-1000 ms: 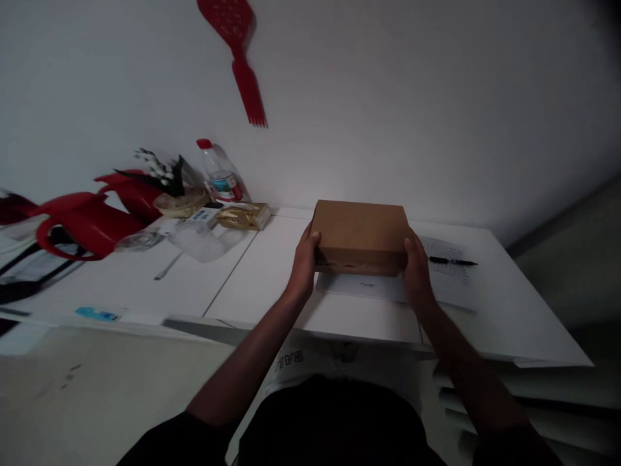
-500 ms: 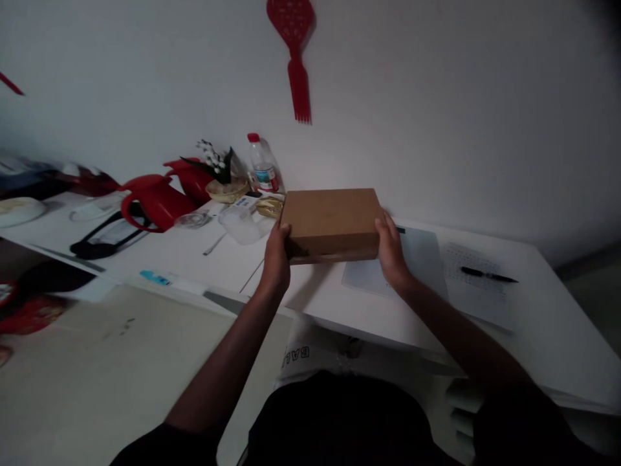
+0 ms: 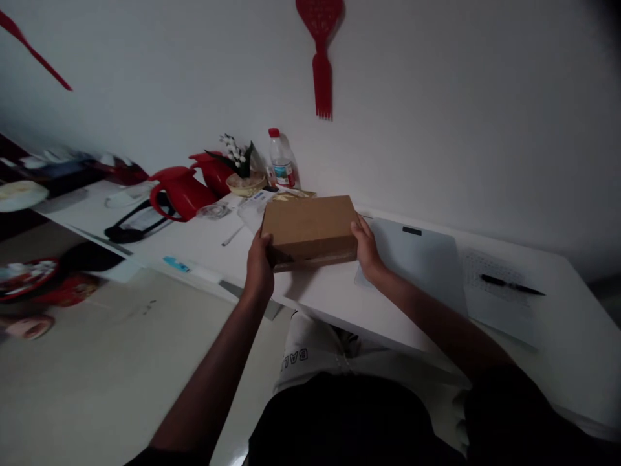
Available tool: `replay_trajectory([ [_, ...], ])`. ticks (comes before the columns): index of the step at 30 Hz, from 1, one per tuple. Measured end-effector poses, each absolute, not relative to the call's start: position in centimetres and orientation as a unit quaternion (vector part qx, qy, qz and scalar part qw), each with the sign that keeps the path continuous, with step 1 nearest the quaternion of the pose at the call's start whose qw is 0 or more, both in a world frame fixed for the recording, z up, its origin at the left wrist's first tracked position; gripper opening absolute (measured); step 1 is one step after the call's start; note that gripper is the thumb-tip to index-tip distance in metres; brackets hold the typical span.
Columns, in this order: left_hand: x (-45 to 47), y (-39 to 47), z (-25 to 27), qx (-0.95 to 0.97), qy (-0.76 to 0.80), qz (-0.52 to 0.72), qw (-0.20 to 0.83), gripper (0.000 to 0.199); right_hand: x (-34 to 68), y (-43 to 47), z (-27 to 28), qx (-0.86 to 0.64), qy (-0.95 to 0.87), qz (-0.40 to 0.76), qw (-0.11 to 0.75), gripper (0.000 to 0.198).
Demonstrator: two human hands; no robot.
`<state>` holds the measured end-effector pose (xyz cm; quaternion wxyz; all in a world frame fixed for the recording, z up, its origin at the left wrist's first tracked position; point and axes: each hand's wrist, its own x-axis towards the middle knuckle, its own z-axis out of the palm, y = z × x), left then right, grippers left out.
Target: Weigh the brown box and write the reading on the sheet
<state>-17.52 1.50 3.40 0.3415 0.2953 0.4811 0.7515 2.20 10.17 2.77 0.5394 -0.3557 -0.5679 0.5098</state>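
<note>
Both hands grasp the brown box (image 3: 309, 228): the left hand (image 3: 259, 264) clasps its left end, the right hand (image 3: 367, 249) its right end. The box is between the fingers, just above the white table (image 3: 330, 304). The carrying step seems in hand; setting it down calls for a level, gentle lowering.

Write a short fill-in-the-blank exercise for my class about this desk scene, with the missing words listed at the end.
1. Both hands, the left hand and the right hand, grip a closed brown ____ box.
2. The pen lying on the sheet of paper is ____ in colour.
3. The plastic bottle by the wall has a ____ cap.
4. A red ornament hangs on the ____.

Missing words: cardboard; black; red; wall
</note>
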Motion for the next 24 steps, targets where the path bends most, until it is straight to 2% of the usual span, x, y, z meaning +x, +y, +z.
replay_trajectory([
  [16, -18.2, 1.2, 1.2, 0.285, 0.487, 0.750, 0.344, 0.055, 1.8, 9.6, 1.7, -0.378, -0.547, 0.540, 0.516, 0.051],
  [24, -17.8, 0.9, 0.9, 0.294, 0.498, 0.747, 0.327, 0.056, 1.7, 9.4, 1.4, -0.385, -0.559, 0.521, 0.518, 0.062],
])
